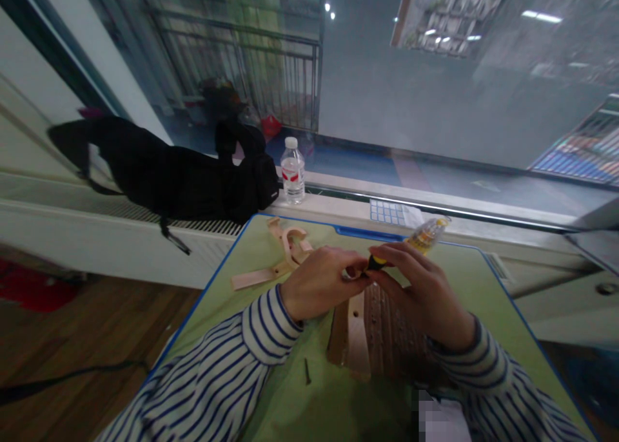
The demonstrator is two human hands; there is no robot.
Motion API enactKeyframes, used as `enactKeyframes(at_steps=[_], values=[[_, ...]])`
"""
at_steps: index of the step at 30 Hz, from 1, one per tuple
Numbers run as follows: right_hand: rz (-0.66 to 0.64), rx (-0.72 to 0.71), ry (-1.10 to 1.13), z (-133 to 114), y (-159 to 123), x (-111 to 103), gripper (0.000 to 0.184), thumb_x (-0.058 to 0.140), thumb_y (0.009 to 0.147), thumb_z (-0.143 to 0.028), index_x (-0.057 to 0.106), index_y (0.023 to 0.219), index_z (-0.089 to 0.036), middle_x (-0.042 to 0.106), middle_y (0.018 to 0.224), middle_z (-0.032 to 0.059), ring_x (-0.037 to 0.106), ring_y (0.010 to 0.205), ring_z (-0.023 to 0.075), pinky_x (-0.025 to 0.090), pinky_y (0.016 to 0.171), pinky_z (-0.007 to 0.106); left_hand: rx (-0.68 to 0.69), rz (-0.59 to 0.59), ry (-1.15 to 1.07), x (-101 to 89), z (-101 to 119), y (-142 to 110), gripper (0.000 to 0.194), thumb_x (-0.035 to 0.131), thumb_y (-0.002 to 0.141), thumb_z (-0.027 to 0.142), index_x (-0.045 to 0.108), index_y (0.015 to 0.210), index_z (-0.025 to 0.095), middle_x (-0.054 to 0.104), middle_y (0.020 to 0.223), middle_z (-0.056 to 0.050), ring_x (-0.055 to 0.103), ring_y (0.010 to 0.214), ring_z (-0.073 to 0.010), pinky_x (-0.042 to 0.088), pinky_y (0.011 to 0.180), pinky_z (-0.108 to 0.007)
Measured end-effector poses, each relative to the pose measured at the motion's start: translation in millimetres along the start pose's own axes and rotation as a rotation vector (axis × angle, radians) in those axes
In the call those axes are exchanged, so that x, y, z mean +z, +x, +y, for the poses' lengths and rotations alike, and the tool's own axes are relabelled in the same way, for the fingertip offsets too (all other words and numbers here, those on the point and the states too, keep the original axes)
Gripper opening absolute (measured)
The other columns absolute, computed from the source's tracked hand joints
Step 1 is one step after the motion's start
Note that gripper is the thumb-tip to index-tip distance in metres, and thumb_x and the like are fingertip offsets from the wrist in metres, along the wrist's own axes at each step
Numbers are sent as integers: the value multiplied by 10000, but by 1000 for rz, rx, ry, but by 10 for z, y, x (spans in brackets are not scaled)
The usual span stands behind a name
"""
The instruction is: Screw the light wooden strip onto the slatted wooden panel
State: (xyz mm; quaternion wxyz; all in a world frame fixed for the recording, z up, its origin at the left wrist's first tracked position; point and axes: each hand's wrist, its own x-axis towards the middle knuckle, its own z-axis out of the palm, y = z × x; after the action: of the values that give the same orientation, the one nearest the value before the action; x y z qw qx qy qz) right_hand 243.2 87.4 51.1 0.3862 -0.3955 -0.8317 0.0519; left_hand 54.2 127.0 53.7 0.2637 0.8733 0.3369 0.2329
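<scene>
My right hand (428,290) is closed around a screwdriver (429,234) with a clear yellowish handle and a black-and-yellow neck. Its working end points left, toward the fingers of my left hand (326,278). Those fingers are pinched together at that end, and whatever they grip is hidden. Beneath both hands lies a flat wooden piece (356,332) with a small hole, resting on a stack of brown corrugated cardboard (387,339). A single screw (307,371) lies on the green tabletop, left of the cardboard.
Curved and straight wooden parts (290,245) lie at the back left of the blue-edged table (271,397). Behind it, a water bottle (293,174), a black bag (169,174) and a gridded sheet (387,212) rest on the window ledge. A white item (447,419) is at the front.
</scene>
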Motion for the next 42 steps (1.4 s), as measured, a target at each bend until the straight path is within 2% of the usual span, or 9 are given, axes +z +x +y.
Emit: enactKeyframes(at_steps=[7, 13, 22, 28, 33, 42], values=[[4, -5, -4, -33, 19, -13, 307, 577, 882, -211, 553, 1187, -225, 642, 1035, 66, 631, 940, 176, 552, 793, 343, -27, 44, -23, 10, -13, 8, 174, 656, 803, 328, 666, 904, 188, 690, 809, 4, 636, 750, -151, 435, 681, -259], [-67, 5, -25, -49, 16, -88, 457, 551, 882, -171, 461, 1326, -234, 619, 1207, 74, 578, 1093, 190, 510, 912, 372, -48, 36, 12, 1, -26, 7, 187, 646, 825, 368, 669, 819, 182, 691, 761, 8, 636, 733, -156, 416, 669, -266], [-59, -14, -47, -63, 16, -87, 331, 545, 899, -169, 543, 1226, -216, 635, 1152, 85, 600, 1051, 181, 524, 886, 357, 14, -6, 38, -4, -43, 2, 175, 581, 874, 321, 688, 892, 184, 702, 795, -2, 644, 760, -157, 408, 685, -264], [-32, -18, -25, -48, 18, -72, 298, 565, 893, -188, 556, 1190, -212, 636, 1104, 78, 613, 1004, 167, 542, 838, 331, 55, 1, 66, 4, -56, 3, 132, 594, 851, 281, 666, 843, 170, 691, 772, -2, 639, 737, -153, 397, 664, -252], [-33, -15, -22, -46, 7, -74, 291, 573, 887, -181, 562, 1178, -195, 632, 1101, 77, 606, 1006, 152, 528, 855, 302, 38, 34, 26, 6, -59, 17, 214, 661, 810, 356, 656, 947, 192, 692, 825, 4, 639, 757, -156, 413, 664, -250], [-74, -20, -13, -59, 26, -85, 383, 568, 885, -168, 508, 1263, -178, 633, 1164, 82, 580, 1084, 151, 493, 928, 299, 45, 31, 96, -7, -58, 18, 234, 594, 861, 394, 662, 839, 171, 692, 770, -1, 642, 744, -161, 401, 659, -259]])
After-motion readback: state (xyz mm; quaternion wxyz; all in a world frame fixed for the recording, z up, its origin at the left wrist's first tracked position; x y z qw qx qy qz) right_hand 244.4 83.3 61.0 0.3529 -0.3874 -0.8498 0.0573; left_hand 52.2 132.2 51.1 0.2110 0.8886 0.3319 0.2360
